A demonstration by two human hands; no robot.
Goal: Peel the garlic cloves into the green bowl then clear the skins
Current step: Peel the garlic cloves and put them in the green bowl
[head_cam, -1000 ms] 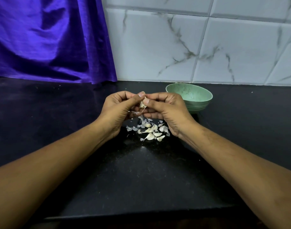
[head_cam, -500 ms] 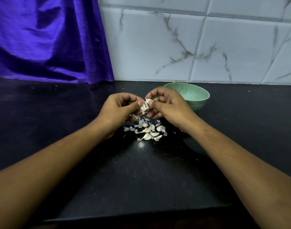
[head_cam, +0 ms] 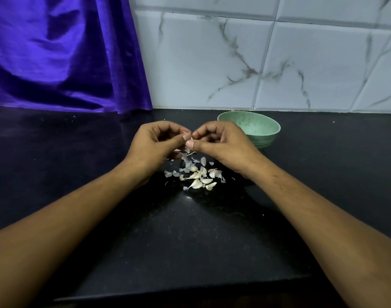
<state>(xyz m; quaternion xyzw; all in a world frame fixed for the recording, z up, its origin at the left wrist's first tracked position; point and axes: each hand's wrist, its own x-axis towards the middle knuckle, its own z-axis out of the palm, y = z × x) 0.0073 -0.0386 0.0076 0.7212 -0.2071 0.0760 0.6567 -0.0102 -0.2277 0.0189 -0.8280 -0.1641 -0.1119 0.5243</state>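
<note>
My left hand (head_cam: 155, 145) and my right hand (head_cam: 221, 144) meet fingertip to fingertip above the black counter, both pinching one small garlic clove (head_cam: 189, 138) that is mostly hidden between the thumbs and fingers. Below them lies a pile of several garlic cloves (head_cam: 199, 180) mixed with thin papery skins (head_cam: 171, 173). The green bowl (head_cam: 260, 130) stands just behind and to the right of my right hand; its visible inside looks empty.
The black counter (head_cam: 190, 236) runs to a front edge near the bottom of the view. A purple cloth (head_cam: 63, 54) hangs at the back left. A white marbled tile wall (head_cam: 267, 63) rises behind the bowl.
Both hands stay together on the clove, with the fingers shifting slightly as they work at it. More of the bowl's rim shows behind my right hand.
</note>
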